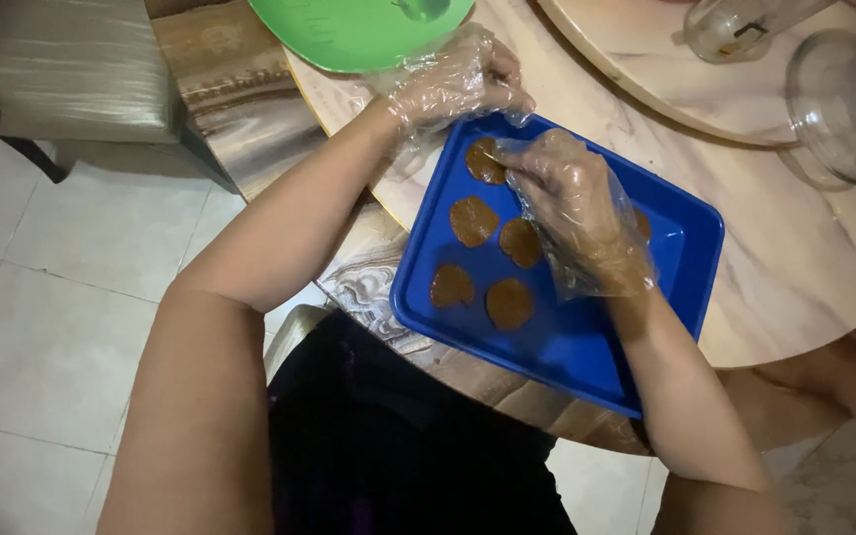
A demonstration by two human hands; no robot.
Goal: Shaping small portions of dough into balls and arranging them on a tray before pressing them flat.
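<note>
Flat brown dough discs [474, 220] lie on a blue rectangular plastic tray [567, 342] that sits at the near rim of the round marble-patterned table [804, 267]. Five discs show clearly, grouped toward the tray's 10 o'clock half, with a sliver of a sixth at 2 o'clock behind the right hand [571, 203]. That hand, in a loose clear plastic glove, has its fingertips pressed on the disc [484, 161] at the tray's 11 o'clock corner; whether it pinches or only flattens it I cannot tell. The left hand [457, 81], gloved likewise, rests curled at the tray's far edge, holding nothing that shows. By my judgement the laying-out is about half done: the tray's 4 to 6 o'clock stretch is bare blue. The tray's near corner overhangs the table edge, above the lap. A green plastic plate [358, 35] lies at 12 o'clock and a clear glass lid [844, 109] at 2 o'clock, both apart from the tray.
</note>
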